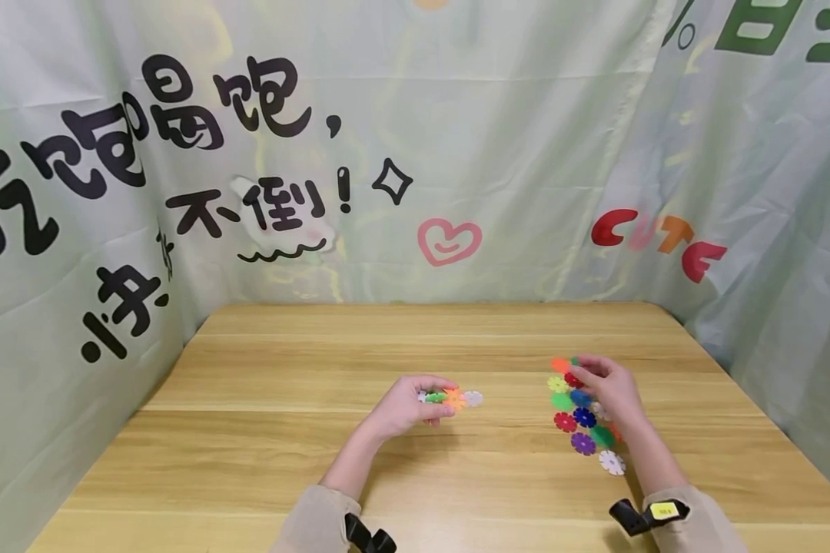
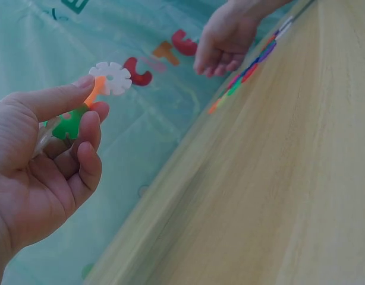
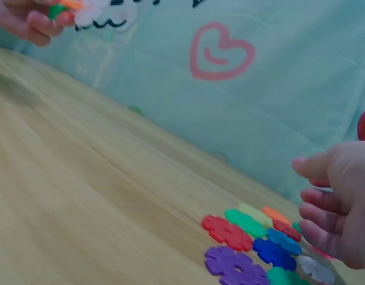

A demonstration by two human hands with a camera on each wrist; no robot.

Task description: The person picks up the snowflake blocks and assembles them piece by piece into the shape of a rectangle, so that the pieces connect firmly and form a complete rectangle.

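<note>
My left hand (image 1: 403, 405) pinches a short chain of joined plastic snowflake discs between thumb and fingers, raised over the table. In that chain are a green disc (image 2: 68, 124), an orange disc (image 1: 454, 397) and a white disc (image 2: 110, 78) at the free end. My right hand (image 1: 614, 390) hovers over the far part of a group of loose notched discs, its fingers loosely bent with nothing visible between them. Near it lie an orange disc (image 3: 276, 215), a dark red disc (image 3: 286, 230) and a blue disc (image 3: 283, 241). Some discs are partly hidden behind this hand.
The loose discs lie close together on the wooden table (image 1: 283, 361), with a purple disc (image 1: 583, 443) and a white snowflake disc (image 1: 612, 462) at the near end. A printed curtain (image 1: 512, 153) hangs around the table's back and sides.
</note>
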